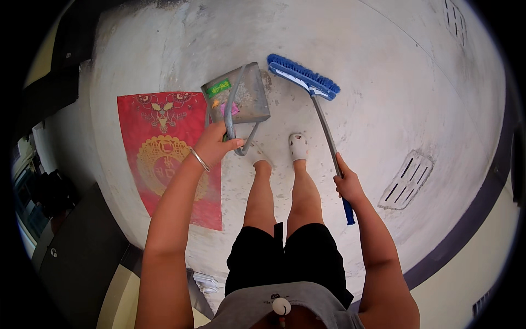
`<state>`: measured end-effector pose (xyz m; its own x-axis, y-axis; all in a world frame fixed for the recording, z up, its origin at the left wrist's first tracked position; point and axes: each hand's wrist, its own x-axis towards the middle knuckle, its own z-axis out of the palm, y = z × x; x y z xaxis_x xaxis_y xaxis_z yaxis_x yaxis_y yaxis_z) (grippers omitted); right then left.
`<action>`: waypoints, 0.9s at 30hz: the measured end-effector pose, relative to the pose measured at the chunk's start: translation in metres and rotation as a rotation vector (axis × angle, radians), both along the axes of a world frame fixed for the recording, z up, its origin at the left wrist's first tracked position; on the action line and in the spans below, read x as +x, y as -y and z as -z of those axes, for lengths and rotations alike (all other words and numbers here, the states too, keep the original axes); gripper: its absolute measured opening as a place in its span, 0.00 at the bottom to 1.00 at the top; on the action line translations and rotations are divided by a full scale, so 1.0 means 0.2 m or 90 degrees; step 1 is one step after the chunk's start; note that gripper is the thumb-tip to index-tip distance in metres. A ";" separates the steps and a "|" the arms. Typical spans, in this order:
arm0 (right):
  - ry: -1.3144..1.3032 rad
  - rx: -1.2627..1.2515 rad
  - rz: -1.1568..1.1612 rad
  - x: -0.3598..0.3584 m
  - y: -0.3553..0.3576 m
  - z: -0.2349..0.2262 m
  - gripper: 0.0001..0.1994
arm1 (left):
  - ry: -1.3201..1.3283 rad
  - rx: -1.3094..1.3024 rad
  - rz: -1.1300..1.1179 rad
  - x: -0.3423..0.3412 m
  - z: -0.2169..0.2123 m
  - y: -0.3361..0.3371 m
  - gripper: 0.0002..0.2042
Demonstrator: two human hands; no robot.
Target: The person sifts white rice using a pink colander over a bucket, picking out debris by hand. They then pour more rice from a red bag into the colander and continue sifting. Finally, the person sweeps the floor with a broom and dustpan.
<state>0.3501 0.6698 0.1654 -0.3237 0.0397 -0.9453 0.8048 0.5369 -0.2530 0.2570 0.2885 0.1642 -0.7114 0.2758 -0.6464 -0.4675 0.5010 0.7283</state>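
Observation:
My left hand (215, 143), with a silver bangle on the wrist, grips the metal handle of a grey dustpan (241, 93) held above the floor. Scraps of green and pink litter lie inside the pan. My right hand (348, 182) is closed around the grey shaft of a broom with a blue bristle head (303, 75) and a blue grip end. The broom head rests on the concrete floor just right of the dustpan. My legs and white slippers (297, 146) stand between the two hands.
A red doormat with gold patterns (164, 148) lies on the floor at left. A slotted floor drain (406, 180) sits at right. A dark door and doorway are at the lower left. A dark skirting strip (471, 214) curves along the right wall.

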 end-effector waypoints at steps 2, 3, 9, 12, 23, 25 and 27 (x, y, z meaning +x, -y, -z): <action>-0.045 0.035 0.012 -0.16 -0.05 0.09 0.36 | 0.012 -0.014 -0.057 0.12 -0.02 0.08 0.12; -0.074 0.043 0.023 -0.26 -0.06 0.14 0.36 | 0.019 -0.025 -0.087 0.19 -0.05 0.12 0.12; -0.186 -0.003 0.012 -0.89 0.11 0.48 0.36 | 0.041 0.017 -0.325 0.67 -0.22 0.24 0.10; -0.235 -0.077 -0.030 -1.16 0.34 0.69 0.36 | 0.038 0.014 -0.432 0.87 -0.28 0.19 0.10; -0.163 0.101 -0.530 -0.45 0.35 0.96 0.41 | 0.067 0.045 -0.688 1.44 -0.16 -0.03 0.08; -0.128 0.099 -0.565 -0.26 0.16 0.86 0.41 | 0.076 0.041 -0.691 1.42 -0.14 -0.07 0.08; -0.165 0.059 -0.557 -0.16 0.00 0.75 0.38 | 0.071 0.029 -0.690 1.43 -0.08 -0.12 0.08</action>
<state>0.3176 0.6706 0.0145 -0.4753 -0.2470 -0.8445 0.0254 0.9556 -0.2937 0.5436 0.3124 0.1807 -0.5280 -0.4376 -0.7278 -0.7093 -0.2440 0.6613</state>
